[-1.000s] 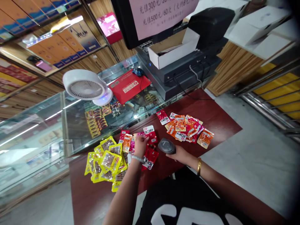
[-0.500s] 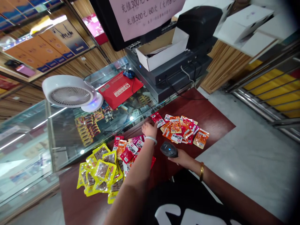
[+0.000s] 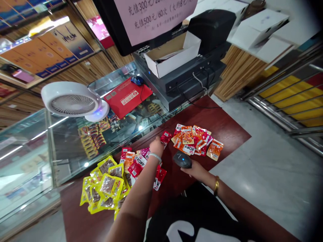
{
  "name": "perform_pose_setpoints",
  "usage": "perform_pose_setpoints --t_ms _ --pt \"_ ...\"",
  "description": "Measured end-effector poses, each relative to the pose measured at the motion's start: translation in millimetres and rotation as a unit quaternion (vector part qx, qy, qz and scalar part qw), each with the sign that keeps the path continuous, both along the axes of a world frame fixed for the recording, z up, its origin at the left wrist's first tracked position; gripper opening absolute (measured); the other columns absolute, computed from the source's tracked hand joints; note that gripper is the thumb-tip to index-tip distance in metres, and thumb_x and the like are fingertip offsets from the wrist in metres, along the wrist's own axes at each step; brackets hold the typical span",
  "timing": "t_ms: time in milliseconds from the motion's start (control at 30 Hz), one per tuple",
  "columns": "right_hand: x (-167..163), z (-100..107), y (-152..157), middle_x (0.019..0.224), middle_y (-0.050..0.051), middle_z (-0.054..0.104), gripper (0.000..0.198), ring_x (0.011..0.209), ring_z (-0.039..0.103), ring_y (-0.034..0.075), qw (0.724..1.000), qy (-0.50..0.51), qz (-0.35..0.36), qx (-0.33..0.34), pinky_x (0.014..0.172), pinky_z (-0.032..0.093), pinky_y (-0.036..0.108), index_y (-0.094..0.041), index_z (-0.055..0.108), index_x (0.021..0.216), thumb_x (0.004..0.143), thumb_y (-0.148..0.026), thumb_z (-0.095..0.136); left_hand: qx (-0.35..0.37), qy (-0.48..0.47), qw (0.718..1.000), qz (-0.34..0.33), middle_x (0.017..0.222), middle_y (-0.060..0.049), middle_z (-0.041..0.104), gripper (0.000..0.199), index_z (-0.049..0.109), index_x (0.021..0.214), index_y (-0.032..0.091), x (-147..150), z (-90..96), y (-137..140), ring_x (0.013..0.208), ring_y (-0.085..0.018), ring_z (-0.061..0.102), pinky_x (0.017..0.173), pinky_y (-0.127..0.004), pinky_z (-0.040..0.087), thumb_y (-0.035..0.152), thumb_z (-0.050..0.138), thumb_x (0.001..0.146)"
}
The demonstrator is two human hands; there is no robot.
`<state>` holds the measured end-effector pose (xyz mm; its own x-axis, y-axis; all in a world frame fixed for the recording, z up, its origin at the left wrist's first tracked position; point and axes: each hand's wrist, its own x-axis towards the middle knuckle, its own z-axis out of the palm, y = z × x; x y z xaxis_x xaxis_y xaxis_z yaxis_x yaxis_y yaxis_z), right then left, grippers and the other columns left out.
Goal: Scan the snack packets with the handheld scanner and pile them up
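My left hand (image 3: 156, 146) is closed on a red snack packet (image 3: 166, 137), between two piles on the brown tabletop (image 3: 217, 114). In my right hand (image 3: 195, 169) is a dark barcode scanner (image 3: 182, 160) with a small blue light, held low over the table's near side. Beyond it lies a pile of orange, red and white snack packets (image 3: 188, 135), with one orange packet (image 3: 215, 150) at its right edge. Under my left forearm are more red and orange packets (image 3: 135, 169), partly hidden. Yellow snack packets (image 3: 109, 185) are heaped at the left.
A glass display counter (image 3: 121, 134) runs along the far side, bearing a white fan (image 3: 73, 101), a red mat (image 3: 127, 97) and a blue mouse (image 3: 137, 80). Behind the table stand a dark register (image 3: 186, 79), an open white box (image 3: 174, 62) and a screen with a pink sign (image 3: 156, 20).
My left hand has drawn back slightly toward me, its fingers closing on the red packet, which moved with it. The scanner stays in my right hand, nearly still.
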<state>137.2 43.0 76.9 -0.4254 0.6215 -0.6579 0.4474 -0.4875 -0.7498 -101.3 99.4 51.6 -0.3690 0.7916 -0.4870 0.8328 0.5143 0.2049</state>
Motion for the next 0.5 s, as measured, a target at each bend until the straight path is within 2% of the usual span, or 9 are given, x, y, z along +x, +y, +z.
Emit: perform_pose_setpoints --t_ms 167,333,400,500 --pt "-18.1 12.1 11.2 0.070 0.001 0.070 0.044 0.055 0.060 0.016 0.999 0.015 0.011 0.034 0.053 0.046 0.026 -0.017 0.064 0.115 0.075 -0.034 0.073 0.001 -0.021 1.000 -0.007 0.094 -0.013 0.072 0.044 0.053 0.117 0.018 0.0 8.1 -58.2 0.091 -0.026 0.069 0.073 -0.030 0.044 0.042 0.065 0.082" --pt "-37.5 23.8 9.3 0.060 0.000 0.067 0.027 0.049 0.057 0.014 0.997 0.032 0.050 0.045 0.049 0.043 0.024 -0.017 0.072 0.098 0.076 -0.032 0.073 0.005 -0.026 1.000 0.007 0.097 -0.013 0.071 0.049 0.052 0.121 0.016 -8.2 17.2 -100.4 0.094 -0.025 0.068 0.076 -0.029 0.045 0.044 0.064 0.083" --pt "-41.0 26.0 3.3 0.065 0.001 0.070 0.026 0.056 0.062 0.016 0.996 0.041 0.060 0.046 0.051 0.046 0.025 -0.017 0.073 0.096 0.074 -0.031 0.075 -0.006 -0.022 0.999 0.026 0.095 -0.011 0.072 0.045 0.053 0.119 0.017 -22.7 27.7 -120.3 0.092 -0.025 0.068 0.075 -0.029 0.045 0.044 0.063 0.083" --pt "-38.3 25.8 -9.0 0.084 0.004 0.075 0.035 0.077 0.069 0.021 0.995 0.062 0.060 0.053 0.063 0.052 0.027 -0.018 0.073 0.103 0.070 -0.030 0.078 -0.029 0.027 0.999 0.026 0.097 -0.012 0.071 0.042 0.056 0.116 0.019 -51.0 48.7 -152.2 0.094 -0.029 0.066 0.077 -0.034 0.046 0.043 0.062 0.082"
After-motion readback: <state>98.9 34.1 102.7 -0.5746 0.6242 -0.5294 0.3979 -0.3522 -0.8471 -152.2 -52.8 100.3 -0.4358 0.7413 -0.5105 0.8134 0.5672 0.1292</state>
